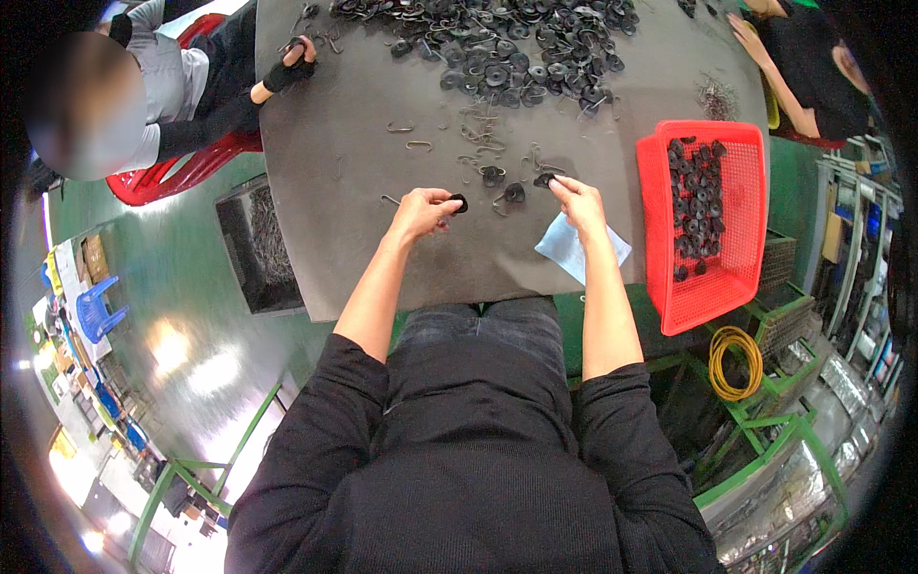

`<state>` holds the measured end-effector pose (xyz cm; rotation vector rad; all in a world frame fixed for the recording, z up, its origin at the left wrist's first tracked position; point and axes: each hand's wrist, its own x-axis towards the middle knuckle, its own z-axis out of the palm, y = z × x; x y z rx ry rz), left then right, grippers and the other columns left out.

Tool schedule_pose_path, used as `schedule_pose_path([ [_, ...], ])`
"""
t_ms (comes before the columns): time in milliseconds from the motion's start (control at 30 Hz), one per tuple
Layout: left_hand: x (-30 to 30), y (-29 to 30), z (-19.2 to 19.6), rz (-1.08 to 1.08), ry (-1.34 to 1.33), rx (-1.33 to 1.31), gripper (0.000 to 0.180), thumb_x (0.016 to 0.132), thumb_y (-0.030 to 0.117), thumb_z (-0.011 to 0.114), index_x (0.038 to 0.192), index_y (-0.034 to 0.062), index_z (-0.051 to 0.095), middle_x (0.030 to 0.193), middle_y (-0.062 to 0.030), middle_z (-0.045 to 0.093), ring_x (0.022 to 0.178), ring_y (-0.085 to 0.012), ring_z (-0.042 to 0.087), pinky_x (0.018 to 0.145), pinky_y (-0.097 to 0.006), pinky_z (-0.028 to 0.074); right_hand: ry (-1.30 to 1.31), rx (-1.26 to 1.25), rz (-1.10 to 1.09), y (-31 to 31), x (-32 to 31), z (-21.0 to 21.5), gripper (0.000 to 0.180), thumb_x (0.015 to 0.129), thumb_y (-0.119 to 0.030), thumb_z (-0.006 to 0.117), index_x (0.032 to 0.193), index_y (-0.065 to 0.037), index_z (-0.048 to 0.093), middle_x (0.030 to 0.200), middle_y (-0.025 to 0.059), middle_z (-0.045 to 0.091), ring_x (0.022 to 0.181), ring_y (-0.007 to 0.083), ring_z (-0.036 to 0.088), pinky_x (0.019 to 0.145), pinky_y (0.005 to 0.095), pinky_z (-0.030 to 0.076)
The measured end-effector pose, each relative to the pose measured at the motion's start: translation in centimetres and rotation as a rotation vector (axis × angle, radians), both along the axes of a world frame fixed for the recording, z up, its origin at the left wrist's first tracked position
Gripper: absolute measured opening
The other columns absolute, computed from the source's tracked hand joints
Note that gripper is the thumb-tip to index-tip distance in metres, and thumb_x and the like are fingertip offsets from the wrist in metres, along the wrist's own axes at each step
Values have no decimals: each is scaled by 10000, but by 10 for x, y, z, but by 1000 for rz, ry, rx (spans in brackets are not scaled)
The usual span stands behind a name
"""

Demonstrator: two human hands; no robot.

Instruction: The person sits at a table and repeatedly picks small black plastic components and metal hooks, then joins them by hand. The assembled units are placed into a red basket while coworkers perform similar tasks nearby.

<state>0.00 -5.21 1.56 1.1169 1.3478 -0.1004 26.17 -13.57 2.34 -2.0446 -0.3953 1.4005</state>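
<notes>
Left hand (pixel 426 210) pinching a black disc (pixel 459 204) over the bench (pixel 330 230); right hand (pixel 579 203) gripping a second black part (pixel 543 179). Loose metal hooks (pixel 488 147) lie just beyond. Red basket (pixel 656 230) holding more discs (pixel 695 191) at bench's right edge.

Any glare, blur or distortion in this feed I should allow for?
Head view: bright glare on the green floor at left; head view: black fisheye corners, metal racks bending along the right rim; head view: a co-worker's head blurred out, while the left hand and right hand look fairly sharp.
</notes>
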Motion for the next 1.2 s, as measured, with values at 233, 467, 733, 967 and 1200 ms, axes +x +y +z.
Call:
schedule_pose_path([
  [233, -8, 10, 19, 108, -184, -250, 331, 838, 310, 638, 1009, 27, 625, 807, -27, 630, 601, -110, 638, 440, -204, 421, 199, 3, -125, -16, 1, 7, 350, 818, -267, 647, 1120, -93, 616, 869, 20, 633, 559, 67, 535, 423, 186, 347],
  [467, -18, 12, 32, 73, -300, -253, 269, 854, 258, 614, 1012, 41, 614, 853, -23, 644, 606, -112, 637, 480, -202, 475, 575, 288, -111, -32, 8, 13, 268, 863, -260, 589, 1039, -58, 589, 901, 47, 611, 600, 90, 545, 410, 170, 340],
  [733, 5, 13, -12, 266, -455, -254, 345, 811, 404, 628, 837, 61, 604, 774, -40, 627, 793, -160, 645, 560, -275, 519, -55, 141, 505, 10, -14, -34, 280, 768, -287, 688, 915, -76, 576, 774, 48, 628, 666, 155, 599, 529, 280, 455],
  [967, 85, -11, -31, -33, 346, 646, 336, 694, 347, 732, 854, 67, 638, 874, -113, 656, 843, -284, 628, 734, -385, 485, -644, 99, 834, 16, -41, -22, 306, 733, -207, 681, 1002, -139, 552, 945, 88, 641, 882, 300, 616, 737, 420, 477],
  [1200, 67, 10, -20, -141, 141, 393, 267, 715, 251, 727, 881, 57, 647, 804, -61, 655, 735, -168, 608, 667, -302, 465, -738, 192, 866, 16, -43, -24, 266, 728, -176, 673, 975, -120, 592, 1018, 87, 619, 883, 302, 616, 727, 423, 486],
])
